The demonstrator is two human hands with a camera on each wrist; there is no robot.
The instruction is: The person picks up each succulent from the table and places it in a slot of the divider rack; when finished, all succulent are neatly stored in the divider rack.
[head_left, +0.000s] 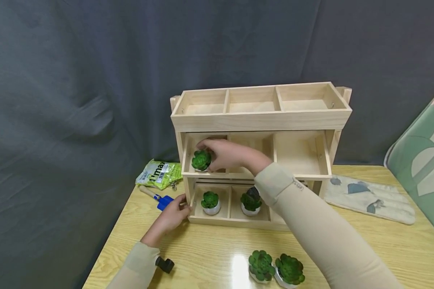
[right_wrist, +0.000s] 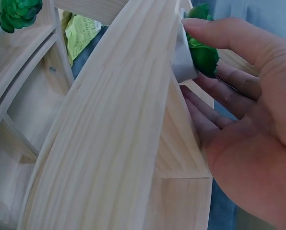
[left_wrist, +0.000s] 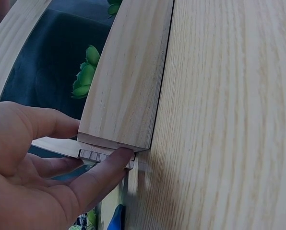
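Observation:
In the head view my right hand [head_left: 231, 154] holds a small potted succulent [head_left: 201, 160] at the left compartment of the middle tier of a wooden three-tier rack [head_left: 260, 122]. The right wrist view shows thumb and fingers around the succulent's white pot [right_wrist: 182, 60], just behind the tier's front board. My left hand [head_left: 173, 215] grips the lower left corner of the rack's bottom tier. Up close, the left thumb and fingers pinch that board end [left_wrist: 109, 136]. Two more potted succulents stand in the bottom tier, one left [head_left: 210, 200], one in the middle [head_left: 251, 200].
Two potted succulents, one [head_left: 261, 265] beside another [head_left: 289, 269], stand on the table near its front. Left of the rack lie a green bag [head_left: 159, 174] and a blue toy-sized shovel [head_left: 163, 202]. A patterned cloth mitt [head_left: 370, 199] lies to the right.

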